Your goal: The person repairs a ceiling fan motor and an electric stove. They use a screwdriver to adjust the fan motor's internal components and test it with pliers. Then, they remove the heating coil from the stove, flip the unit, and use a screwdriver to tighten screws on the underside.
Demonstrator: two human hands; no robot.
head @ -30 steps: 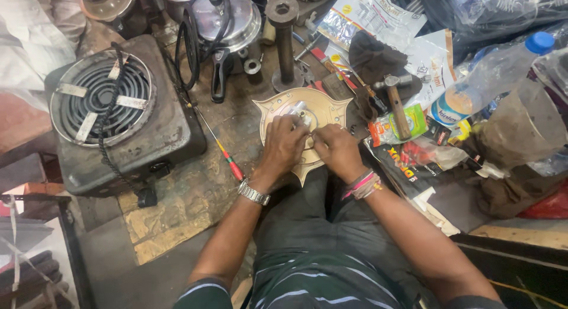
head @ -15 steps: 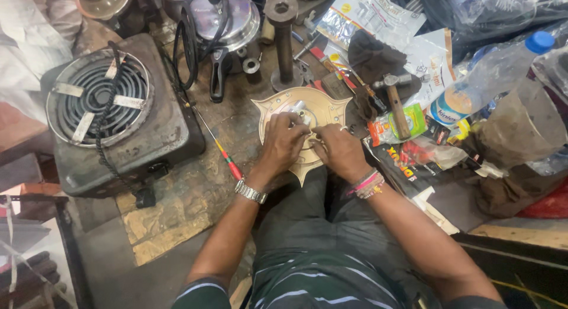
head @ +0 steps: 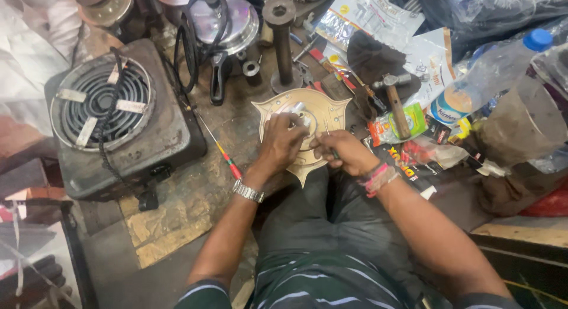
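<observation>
brass-coloured scalloped plate (head: pixel 322 116) lies flat on my cluttered worktop (head: pixel 236 116), at its near edge just above my lap, with a small silver hub at its middle. my left hand (head: pixel 283 142) rests on the plate, fingers curled over the hub and pressing it down. my right hand (head: pixel 341 152) is closed around a thin dark-handled tool (head: pixel 329 138), its slim shaft standing up over the plate's right half. a metal wristwatch (head: pixel 247 191) sits on my left wrist, and coloured bands (head: pixel 376 174) circle my right. to the left stands a grimy coil hotplate (head: pixel 112 116), well apart from the plate, and a red-handled screwdriver (head: pixel 220 149) lies between them. a hammer (head: pixel 393 102) rests to the plate's right beside a green packet (head: pixel 408 124), and a clear plastic bottle with a blue cap (head: pixel 491 69) lies further right. behind the plate rises a dark metal post (head: pixel 283 42).
</observation>
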